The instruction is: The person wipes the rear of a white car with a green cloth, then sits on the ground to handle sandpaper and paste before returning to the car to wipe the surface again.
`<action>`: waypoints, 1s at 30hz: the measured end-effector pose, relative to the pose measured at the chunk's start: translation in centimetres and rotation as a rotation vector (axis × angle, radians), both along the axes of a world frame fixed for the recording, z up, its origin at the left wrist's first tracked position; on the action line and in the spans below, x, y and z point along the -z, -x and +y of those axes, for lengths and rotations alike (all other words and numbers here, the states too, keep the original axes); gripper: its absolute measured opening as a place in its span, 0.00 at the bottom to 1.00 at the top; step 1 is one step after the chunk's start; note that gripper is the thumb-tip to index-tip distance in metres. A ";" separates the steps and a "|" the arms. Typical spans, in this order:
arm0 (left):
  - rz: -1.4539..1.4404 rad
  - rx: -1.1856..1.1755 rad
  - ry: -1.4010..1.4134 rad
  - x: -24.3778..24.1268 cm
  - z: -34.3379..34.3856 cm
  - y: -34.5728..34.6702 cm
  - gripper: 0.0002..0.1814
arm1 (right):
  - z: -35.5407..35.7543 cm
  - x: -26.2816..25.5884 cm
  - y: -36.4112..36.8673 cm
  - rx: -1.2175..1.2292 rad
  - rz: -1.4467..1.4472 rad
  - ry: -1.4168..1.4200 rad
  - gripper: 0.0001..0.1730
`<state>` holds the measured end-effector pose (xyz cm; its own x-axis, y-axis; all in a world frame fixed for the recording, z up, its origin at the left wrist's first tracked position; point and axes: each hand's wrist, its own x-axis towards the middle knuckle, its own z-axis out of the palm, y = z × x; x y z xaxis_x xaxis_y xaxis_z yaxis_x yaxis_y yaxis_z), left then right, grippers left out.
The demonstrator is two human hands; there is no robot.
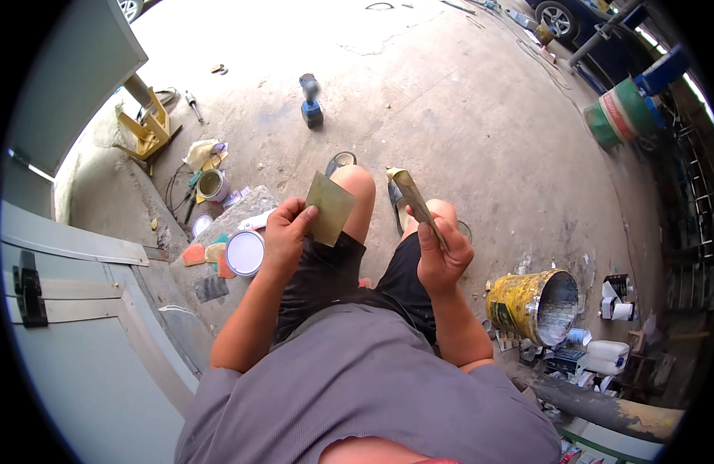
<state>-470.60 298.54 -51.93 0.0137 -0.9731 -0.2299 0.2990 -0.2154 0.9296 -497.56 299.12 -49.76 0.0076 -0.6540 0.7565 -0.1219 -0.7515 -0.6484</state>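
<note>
In my left hand point(287, 235) is a thin, flat, olive-green square plate point(332, 209), pinched at its lower left edge between thumb and fingers. Its face is turned up towards me. My right hand point(445, 252) grips a narrower khaki plate, likely a filler spreader point(417, 200), seen at a slant. A pale yellow smear of paste point(395, 172) sits on its far end. The two plates are apart, held above my knees. Beyond my left knee, a blue cordless power tool point(312, 111) stands upright on its battery.
To the left are a round white lid point(245, 253), a white tube point(257, 220), orange pads point(193, 255), an open can point(212, 185) and a yellow steel stand point(151, 130). At right lie a tipped yellow bucket point(513, 304) and a green drum point(600, 124). A grey door point(96, 359) flanks my left.
</note>
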 end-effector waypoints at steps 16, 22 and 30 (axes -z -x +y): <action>0.043 0.142 0.348 -7.7 1.4 3.3 0.10 | 2.7 -1.8 -0.7 -0.191 0.052 -0.162 0.04; 0.048 0.106 0.359 -8.4 2.4 2.7 0.10 | 3.0 -1.7 -0.6 -0.149 -0.011 -0.246 0.03; 0.044 0.070 0.281 -8.5 1.7 2.7 0.09 | 2.9 -2.2 0.4 -0.185 0.046 -0.316 0.06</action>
